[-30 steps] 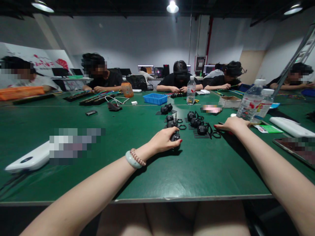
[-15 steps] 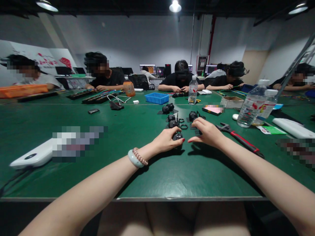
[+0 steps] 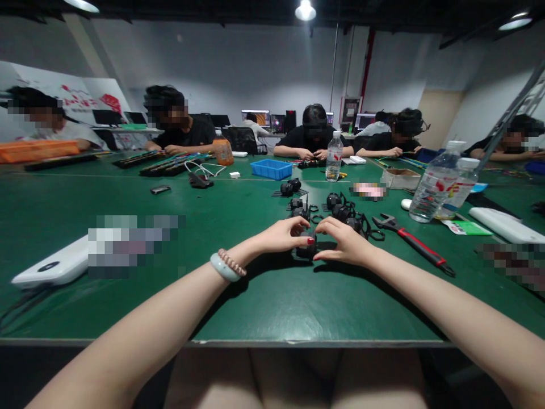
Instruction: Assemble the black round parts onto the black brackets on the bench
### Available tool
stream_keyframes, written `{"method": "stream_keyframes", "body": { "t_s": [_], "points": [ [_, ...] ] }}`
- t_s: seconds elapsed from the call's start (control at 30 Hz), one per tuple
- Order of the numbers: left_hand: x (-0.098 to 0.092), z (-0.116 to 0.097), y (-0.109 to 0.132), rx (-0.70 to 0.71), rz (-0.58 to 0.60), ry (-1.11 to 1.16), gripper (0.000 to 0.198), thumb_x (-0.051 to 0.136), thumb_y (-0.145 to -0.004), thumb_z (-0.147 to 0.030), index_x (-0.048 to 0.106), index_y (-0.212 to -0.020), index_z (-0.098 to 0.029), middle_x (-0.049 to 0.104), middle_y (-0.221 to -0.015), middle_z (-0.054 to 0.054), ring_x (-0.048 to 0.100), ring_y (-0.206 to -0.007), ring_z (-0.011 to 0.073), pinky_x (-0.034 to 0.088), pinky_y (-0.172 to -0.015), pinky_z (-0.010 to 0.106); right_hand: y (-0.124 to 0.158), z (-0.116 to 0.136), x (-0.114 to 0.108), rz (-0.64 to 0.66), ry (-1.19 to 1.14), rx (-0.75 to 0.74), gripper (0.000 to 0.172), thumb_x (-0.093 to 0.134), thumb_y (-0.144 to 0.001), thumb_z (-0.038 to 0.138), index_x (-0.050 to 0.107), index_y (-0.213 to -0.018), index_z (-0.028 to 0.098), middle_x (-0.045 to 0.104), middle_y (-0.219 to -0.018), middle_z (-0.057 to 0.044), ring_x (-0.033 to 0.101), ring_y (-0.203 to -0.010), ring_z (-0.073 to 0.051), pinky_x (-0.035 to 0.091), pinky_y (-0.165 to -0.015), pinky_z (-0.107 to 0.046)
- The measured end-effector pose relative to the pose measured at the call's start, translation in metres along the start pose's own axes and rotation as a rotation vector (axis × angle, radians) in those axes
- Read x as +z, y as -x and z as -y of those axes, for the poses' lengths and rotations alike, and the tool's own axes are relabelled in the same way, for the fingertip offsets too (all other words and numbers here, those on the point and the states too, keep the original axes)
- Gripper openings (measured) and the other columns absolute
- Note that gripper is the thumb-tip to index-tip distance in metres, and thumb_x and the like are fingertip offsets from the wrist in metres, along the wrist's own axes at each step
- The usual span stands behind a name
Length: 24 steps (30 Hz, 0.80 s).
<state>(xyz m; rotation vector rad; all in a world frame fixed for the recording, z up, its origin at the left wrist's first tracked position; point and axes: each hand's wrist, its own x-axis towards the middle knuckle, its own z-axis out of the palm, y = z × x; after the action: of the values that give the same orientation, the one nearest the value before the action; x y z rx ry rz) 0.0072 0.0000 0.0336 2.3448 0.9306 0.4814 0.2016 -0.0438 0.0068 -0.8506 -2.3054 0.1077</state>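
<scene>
black part (image 3: 306, 249): sits on the green table (image 3: 298, 307) dead ahead of us at 12 o'clock, wedged right between our two hands
left hand (image 3: 283, 236): clamped on it from its 9 o'clock side, thumb on the near face, fingers over the top
right hand (image 3: 344, 241): curled onto it from 3 o'clock, thumb low, forefinger arching over
nearer hand: pretty much a tie, we've got both touching it
long axis: can't tell, it's chunky and mostly hidden under our fingers
neighbours: spare black parts (image 3: 340, 213) just beyond at 12 to 1 o'clock, red-handled wrench (image 3: 415, 243) out at 2 o'clock, apart from the right hand
</scene>
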Motion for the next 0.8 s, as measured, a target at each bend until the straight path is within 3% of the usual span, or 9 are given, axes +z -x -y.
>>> {"method": "stream_keyframes", "body": {
  "t_s": [0.1,0.2,0.53,0.8],
  "points": [
    [-0.01,0.006,-0.003,-0.036,0.11,0.162,0.044,0.054,-0.064,-0.041,0.049,-0.099,-0.016,0.058,-0.083,0.004,0.054,-0.073,0.0138,0.042,-0.061,0.024,-0.001,0.002,0.002,0.007,-0.025,0.003,0.043,0.058,-0.061,0.045,0.045,-0.095,0.02,0.048,-0.094,-0.007,0.05,-0.084,-0.018,0.044,-0.072,-0.032],
    [-0.013,0.007,-0.004,-0.08,0.143,0.31,0.044,0.056,-0.064,-0.036,0.047,-0.102,-0.016,0.059,-0.085,0.004,0.054,-0.073,0.0132,0.042,-0.061,0.024,-0.002,0.003,0.003,-0.011,-0.039,0.007,0.039,0.058,-0.063,0.042,0.046,-0.092,0.02,0.048,-0.093,-0.006,0.05,-0.083,-0.017,0.043,-0.072,-0.032],
    [0.0,0.008,-0.004,-0.243,0.079,0.638,0.03,0.061,-0.06,-0.026,0.057,-0.087,-0.015,0.059,-0.085,0.004,0.052,-0.076,0.0115,0.037,-0.064,0.022,-0.003,0.001,0.008,-0.107,-0.122,0.068,0.025,0.059,-0.064,0.029,0.049,-0.084,0.017,0.051,-0.084,-0.004,0.05,-0.077,-0.014,0.044,-0.068,-0.029],
    [0.006,0.011,-0.006,-0.324,0.043,0.75,0.028,0.065,-0.056,-0.023,0.061,-0.082,-0.015,0.06,-0.079,0.003,0.051,-0.072,0.0101,0.032,-0.059,0.021,-0.005,0.002,0.016,-0.127,-0.349,0.249,0.022,0.057,-0.063,0.023,0.05,-0.082,0.016,0.051,-0.083,-0.003,0.052,-0.074,-0.011,0.047,-0.065,-0.026]
  ]
}}
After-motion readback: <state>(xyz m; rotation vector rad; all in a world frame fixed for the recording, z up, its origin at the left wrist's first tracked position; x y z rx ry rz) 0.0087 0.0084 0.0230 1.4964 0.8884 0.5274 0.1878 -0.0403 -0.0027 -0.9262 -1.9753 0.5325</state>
